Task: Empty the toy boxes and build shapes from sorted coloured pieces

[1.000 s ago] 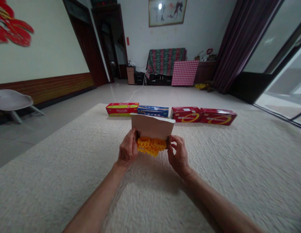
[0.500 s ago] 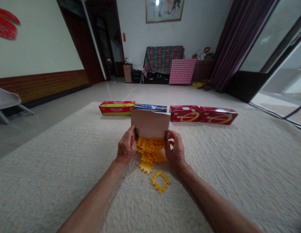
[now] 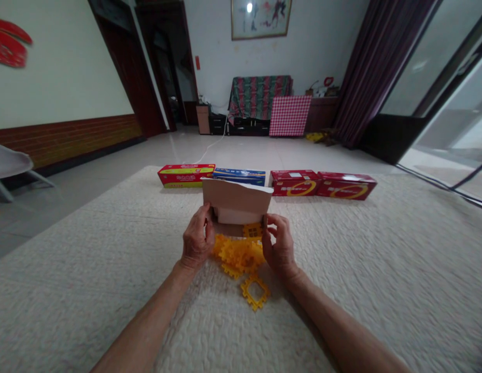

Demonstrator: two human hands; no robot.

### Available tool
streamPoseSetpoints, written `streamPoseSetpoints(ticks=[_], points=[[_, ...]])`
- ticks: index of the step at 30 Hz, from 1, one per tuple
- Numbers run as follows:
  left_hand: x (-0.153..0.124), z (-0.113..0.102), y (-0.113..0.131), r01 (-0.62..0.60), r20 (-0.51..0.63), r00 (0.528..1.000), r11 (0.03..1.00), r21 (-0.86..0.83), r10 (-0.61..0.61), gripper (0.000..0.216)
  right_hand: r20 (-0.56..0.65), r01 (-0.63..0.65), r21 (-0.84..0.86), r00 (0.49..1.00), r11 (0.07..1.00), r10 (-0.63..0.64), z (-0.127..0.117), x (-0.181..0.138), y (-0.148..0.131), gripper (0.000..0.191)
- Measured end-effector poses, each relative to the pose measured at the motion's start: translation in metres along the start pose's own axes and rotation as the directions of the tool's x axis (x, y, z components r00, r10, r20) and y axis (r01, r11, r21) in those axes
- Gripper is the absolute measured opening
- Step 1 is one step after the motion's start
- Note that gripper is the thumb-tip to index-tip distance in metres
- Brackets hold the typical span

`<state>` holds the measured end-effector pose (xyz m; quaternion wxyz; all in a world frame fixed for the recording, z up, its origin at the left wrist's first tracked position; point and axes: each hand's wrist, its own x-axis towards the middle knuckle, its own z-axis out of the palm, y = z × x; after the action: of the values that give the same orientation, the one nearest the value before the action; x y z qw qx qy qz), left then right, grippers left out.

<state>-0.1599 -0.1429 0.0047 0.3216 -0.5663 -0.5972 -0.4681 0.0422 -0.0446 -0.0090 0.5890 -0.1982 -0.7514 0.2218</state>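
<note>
An open cardboard box is held tipped towards me above a cream carpet, its flap raised. My left hand grips its left end and my right hand grips its right end, fingers curled. A heap of yellow plastic interlocking pieces lies on the carpet under the box mouth. One yellow piece sits at the box opening. A single square yellow frame piece lies nearest me, apart from the heap.
Behind the box, a row of closed boxes stands on the carpet: a red-yellow box, a blue box and two red boxes. A white chair is at left. Tiled floor and a covered cabinet lie beyond.
The yellow pieces have poured out of the box onto the carpet and now lie in a heap. The box has been lifted a little and is nearly emptied; one frame piece rolled nearer me.
</note>
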Motion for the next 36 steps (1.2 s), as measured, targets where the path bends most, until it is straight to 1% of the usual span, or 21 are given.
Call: streamPoseSetpoints(ticks=[5,9,13,16,19,22,26,30,36], points=[[0.0,0.0,0.0,0.011,-0.02,1.0,1.0,0.004,-0.011,0.049,-0.023,0.019,0.016,1.0,1.0,-0.018,0.0,0.001,0.001,0.041],[0.005,0.003,0.0,0.037,0.002,0.999,0.999,0.026,-0.037,0.05,-0.024,-0.01,0.031,1.0,0.999,0.011,0.003,0.001,0.004,0.042],[0.012,0.007,0.0,0.131,0.019,0.991,0.986,0.098,-0.134,0.051,0.031,-0.027,0.03,0.999,0.999,0.026,0.007,-0.003,0.002,0.051],[0.016,0.011,0.001,0.213,0.003,0.976,0.963,0.163,-0.216,0.047,0.058,-0.02,0.028,0.998,0.999,0.019,0.009,-0.004,-0.002,0.056],[0.019,0.015,0.003,0.266,-0.031,0.963,0.94,0.212,-0.266,0.041,0.067,-0.026,0.024,0.997,0.999,0.024,0.009,-0.004,-0.005,0.054],[0.024,0.017,0.003,0.305,-0.061,0.952,0.925,0.226,-0.299,0.037,0.069,-0.015,0.032,0.998,0.999,0.012,0.008,-0.002,-0.01,0.05],[0.034,0.015,0.003,0.297,-0.135,0.952,0.935,0.193,-0.275,0.038,0.037,0.024,0.062,0.999,0.998,-0.026,0.009,0.002,-0.015,0.046],[0.044,0.01,0.003,0.281,-0.218,0.944,0.948,0.146,-0.246,0.038,-0.003,0.092,0.09,0.996,0.992,-0.092,0.01,0.005,-0.02,0.047],[0.049,0.006,-0.003,0.299,-0.27,0.924,0.951,0.075,-0.27,0.046,-0.007,0.186,0.052,0.982,0.981,-0.186,0.01,0.007,-0.03,0.046]])
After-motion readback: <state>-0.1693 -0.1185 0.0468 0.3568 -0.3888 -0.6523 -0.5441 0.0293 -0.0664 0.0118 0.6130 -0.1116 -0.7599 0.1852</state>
